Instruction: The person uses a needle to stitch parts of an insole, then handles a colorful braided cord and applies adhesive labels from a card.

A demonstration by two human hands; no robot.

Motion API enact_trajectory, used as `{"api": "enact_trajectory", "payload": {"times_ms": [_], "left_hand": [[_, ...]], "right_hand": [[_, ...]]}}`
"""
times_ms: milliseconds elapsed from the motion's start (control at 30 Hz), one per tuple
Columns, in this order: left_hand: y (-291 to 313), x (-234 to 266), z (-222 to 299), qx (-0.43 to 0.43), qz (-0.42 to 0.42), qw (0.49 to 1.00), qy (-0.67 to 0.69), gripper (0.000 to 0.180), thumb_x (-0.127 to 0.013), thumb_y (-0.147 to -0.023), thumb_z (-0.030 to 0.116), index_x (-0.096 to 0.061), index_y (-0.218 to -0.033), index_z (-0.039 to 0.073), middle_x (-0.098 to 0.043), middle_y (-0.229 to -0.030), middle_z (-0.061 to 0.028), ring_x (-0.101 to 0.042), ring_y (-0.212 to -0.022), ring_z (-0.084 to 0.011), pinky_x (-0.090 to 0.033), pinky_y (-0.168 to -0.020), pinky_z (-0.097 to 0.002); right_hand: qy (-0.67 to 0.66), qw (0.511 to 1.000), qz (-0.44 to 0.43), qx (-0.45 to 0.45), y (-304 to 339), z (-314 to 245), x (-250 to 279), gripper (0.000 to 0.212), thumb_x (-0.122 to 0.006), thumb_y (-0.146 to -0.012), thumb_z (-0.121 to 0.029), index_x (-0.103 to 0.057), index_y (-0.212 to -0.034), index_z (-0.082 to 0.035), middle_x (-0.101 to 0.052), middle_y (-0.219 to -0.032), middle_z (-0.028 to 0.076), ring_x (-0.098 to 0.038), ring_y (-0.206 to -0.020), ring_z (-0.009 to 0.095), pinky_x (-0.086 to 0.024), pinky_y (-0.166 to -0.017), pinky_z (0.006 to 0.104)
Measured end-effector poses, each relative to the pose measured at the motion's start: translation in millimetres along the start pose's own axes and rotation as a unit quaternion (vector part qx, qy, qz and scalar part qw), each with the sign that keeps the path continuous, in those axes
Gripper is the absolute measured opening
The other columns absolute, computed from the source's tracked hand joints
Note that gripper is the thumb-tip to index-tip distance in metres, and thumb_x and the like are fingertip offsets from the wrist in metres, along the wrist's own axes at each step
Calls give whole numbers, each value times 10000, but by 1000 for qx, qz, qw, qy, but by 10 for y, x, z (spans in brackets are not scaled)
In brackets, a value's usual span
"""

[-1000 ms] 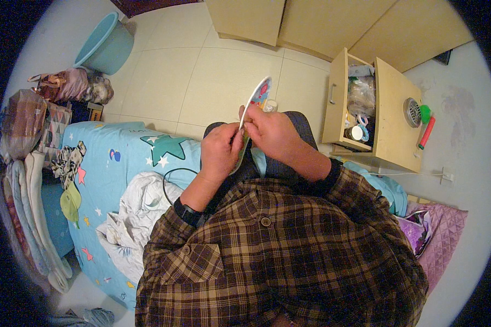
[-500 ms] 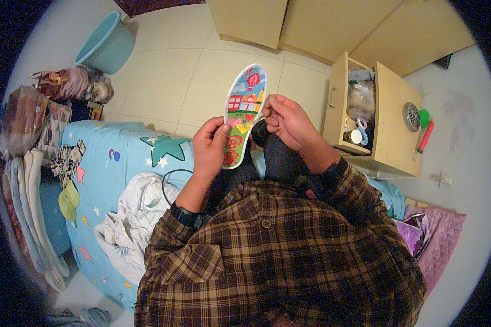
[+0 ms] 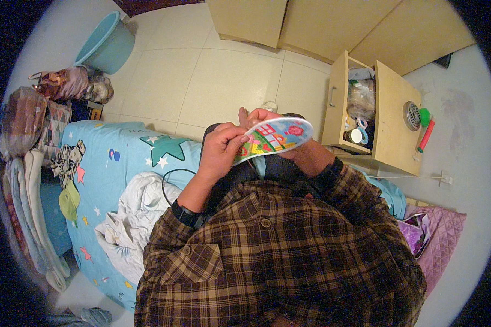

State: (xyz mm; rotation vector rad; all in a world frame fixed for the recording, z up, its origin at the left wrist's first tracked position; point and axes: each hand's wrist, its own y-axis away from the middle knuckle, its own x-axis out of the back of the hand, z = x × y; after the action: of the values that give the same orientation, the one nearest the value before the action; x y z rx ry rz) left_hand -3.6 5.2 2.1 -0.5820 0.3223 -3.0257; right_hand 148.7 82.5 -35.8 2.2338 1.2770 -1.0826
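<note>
A white-edged insole (image 3: 289, 143) with colourful cross-stitch shows a house, a balloon and flowers. My left hand (image 3: 219, 147) pinches its left end, thumb on the stitched face and fingers behind. The insole is tilted, its rounded end pointing right, above my dark-trousered legs. My right hand (image 3: 264, 114) is at the far side of the insole, partly covered by it. Its bent fingers show over the far edge, close to my left fingertips. Whatever these fingers hold, if anything, is too small or hidden to make out.
A blue bed sheet (image 3: 131, 144) with stars and a crumpled white cloth (image 3: 139, 212) lie left. At right stands a wooden cabinet (image 3: 393, 120) with a filled, pulled-out drawer (image 3: 338, 92). A blue tub (image 3: 117, 49) and bagged bundles (image 3: 71, 84) are at far left.
The insole has swung from nearly upright to tilted right, its face turned toward me. My right hand has moved from its right edge to behind it.
</note>
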Motion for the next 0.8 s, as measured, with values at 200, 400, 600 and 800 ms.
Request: {"api": "enact_trajectory", "payload": {"times_ms": [200,400,600,800], "left_hand": [[44,-39,76,150,-27,984,89,112,-526,-793,114,-553,-809,7,-526,-639,-27,-472,-594,-80,-382,-533,-229],[59,-48,48,198,-36,921,334,137,-462,-844,135,-521,-847,11,-552,-740,-12,-483,-644,-43,-394,-588,-183],[16,5,-82,244,-67,770,586,171,-402,-850,210,-478,-848,58,-444,-569,-25,-388,-467,-98,-309,-402,-205],[19,-15,-179,208,-127,652,718,248,-351,-845,268,-455,-878,45,-382,-518,-58,-315,-428,-114,-260,-358,-207]], "right_hand": [[-218,965,148,6,22,-80,-49,132,-483,-783,-197,-475,-781,-65,-543,-742,81,-553,-698,181,-474,-654,309],[-50,929,362,61,-10,-359,-97,127,-440,-821,-183,-471,-809,-61,-483,-637,46,-493,-569,168,-446,-563,290],[199,945,258,4,-17,-327,-256,95,-378,-873,-153,-433,-854,-78,-516,-720,32,-447,-571,83,-369,-509,190],[506,847,156,43,-45,-259,-475,112,-482,-797,-152,-545,-826,-64,-559,-578,71,-535,-488,164,-424,-465,283]]}}
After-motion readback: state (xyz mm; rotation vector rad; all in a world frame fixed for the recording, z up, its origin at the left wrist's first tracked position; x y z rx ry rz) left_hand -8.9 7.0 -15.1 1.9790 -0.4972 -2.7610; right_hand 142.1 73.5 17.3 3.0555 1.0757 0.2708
